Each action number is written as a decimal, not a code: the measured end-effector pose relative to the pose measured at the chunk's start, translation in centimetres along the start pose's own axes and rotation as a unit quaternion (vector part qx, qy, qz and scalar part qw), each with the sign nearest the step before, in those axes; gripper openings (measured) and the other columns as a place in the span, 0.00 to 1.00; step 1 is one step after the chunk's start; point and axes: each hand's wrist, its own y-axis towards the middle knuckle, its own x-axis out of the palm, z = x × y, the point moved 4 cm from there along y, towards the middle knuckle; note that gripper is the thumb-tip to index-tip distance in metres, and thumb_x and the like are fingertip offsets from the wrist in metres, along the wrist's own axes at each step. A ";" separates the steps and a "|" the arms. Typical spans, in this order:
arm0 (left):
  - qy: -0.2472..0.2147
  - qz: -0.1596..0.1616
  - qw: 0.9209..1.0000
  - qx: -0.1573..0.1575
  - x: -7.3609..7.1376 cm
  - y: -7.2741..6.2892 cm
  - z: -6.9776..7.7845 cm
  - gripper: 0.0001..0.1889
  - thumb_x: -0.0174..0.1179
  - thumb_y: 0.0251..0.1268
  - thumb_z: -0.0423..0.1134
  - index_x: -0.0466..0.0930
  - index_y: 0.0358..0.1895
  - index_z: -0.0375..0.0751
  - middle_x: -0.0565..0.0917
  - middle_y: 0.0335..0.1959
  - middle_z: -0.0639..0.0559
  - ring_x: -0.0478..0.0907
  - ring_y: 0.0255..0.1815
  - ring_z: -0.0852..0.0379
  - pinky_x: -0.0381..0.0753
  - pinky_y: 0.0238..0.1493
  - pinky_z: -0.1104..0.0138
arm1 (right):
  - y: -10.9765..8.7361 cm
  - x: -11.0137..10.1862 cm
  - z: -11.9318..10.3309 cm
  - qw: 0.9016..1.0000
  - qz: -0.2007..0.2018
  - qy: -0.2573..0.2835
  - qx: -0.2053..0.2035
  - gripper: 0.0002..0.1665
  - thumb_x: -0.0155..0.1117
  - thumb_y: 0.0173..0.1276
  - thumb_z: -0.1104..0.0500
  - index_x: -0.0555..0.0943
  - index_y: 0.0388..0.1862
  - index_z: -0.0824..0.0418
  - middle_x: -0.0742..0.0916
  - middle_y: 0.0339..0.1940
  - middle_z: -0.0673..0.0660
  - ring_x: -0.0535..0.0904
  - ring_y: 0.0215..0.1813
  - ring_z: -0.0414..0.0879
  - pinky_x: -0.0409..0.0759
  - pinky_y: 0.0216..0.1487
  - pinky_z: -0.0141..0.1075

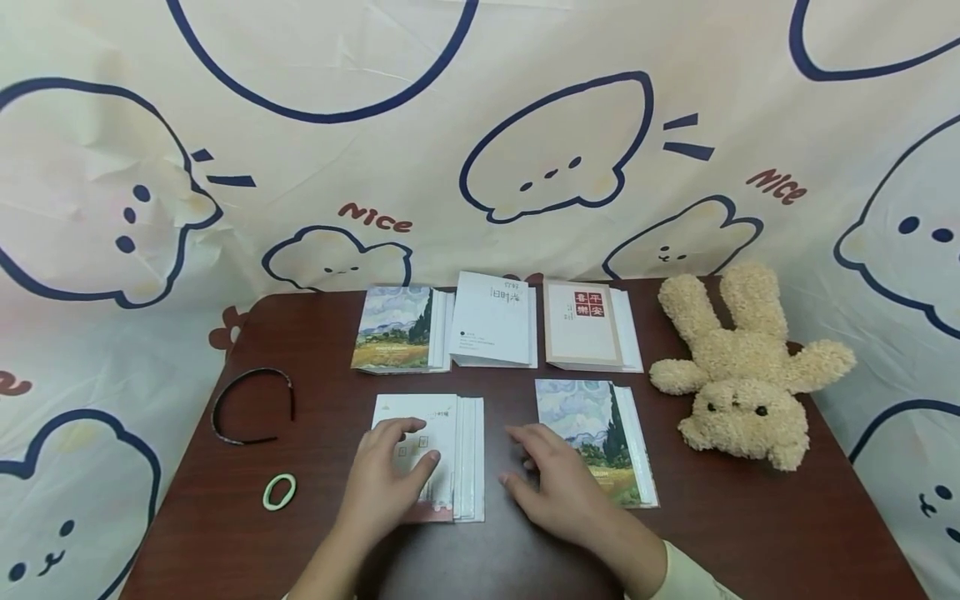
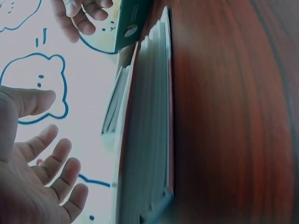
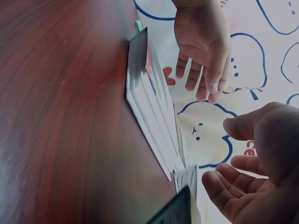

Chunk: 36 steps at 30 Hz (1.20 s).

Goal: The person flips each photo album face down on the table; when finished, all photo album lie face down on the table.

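Observation:
My left hand [image 1: 386, 475] hovers over a thick white album [image 1: 442, 410] with a pink lower edge, fingers loosely bent and thumb apart. In the left wrist view that hand [image 2: 42, 177] holds nothing above the thick page block [image 2: 147, 121]. My right hand [image 1: 558, 487] is over the left part of an album with a painted landscape cover [image 1: 573, 404], hiding some of it. The right wrist view shows this hand [image 3: 257, 172] relaxed, with nothing between thumb and fingers. White page edges [image 3: 152, 109] of an album stand beyond it.
Along the back lie another landscape album [image 1: 393, 325], a white album [image 1: 491, 321] and a beige one with red characters [image 1: 581, 325]. A cream plush toy [image 1: 750, 367] lies at the right. On the left are a dark headband [image 1: 217, 408] and a green ring [image 1: 280, 492].

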 end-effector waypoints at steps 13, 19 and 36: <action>0.014 -0.008 0.998 -0.066 -2.0 -1.4 -3.3 0.28 0.74 0.62 0.41 0.79 0.65 0.43 0.70 0.69 0.41 0.61 0.69 0.37 0.68 0.60 0.36 | 2.0 3.0 -2.1 0.998 -0.053 -0.023 0.002 0.37 0.69 0.73 0.48 0.72 0.75 0.60 0.82 0.63 0.53 0.80 0.54 0.46 0.80 0.57 0.43; 0.018 -0.035 0.995 -0.095 -2.5 -1.8 -4.3 0.34 0.72 0.65 0.43 0.70 0.73 0.40 0.65 0.73 0.35 0.62 0.72 0.33 0.68 0.62 0.34 | 2.6 4.4 -2.8 0.996 -0.083 -0.027 0.011 0.41 0.68 0.72 0.46 0.68 0.79 0.60 0.76 0.74 0.58 0.71 0.74 0.54 0.71 0.72 0.52; -0.017 -0.079 0.984 -0.158 -1.9 -2.4 -6.4 0.43 0.71 0.67 0.45 0.60 0.78 0.35 0.75 0.65 0.35 0.80 0.58 0.41 0.82 0.52 0.48 | 3.1 7.0 -3.5 0.991 -0.119 -0.055 0.013 0.43 0.68 0.72 0.45 0.67 0.79 0.63 0.74 0.77 0.60 0.70 0.76 0.56 0.70 0.73 0.50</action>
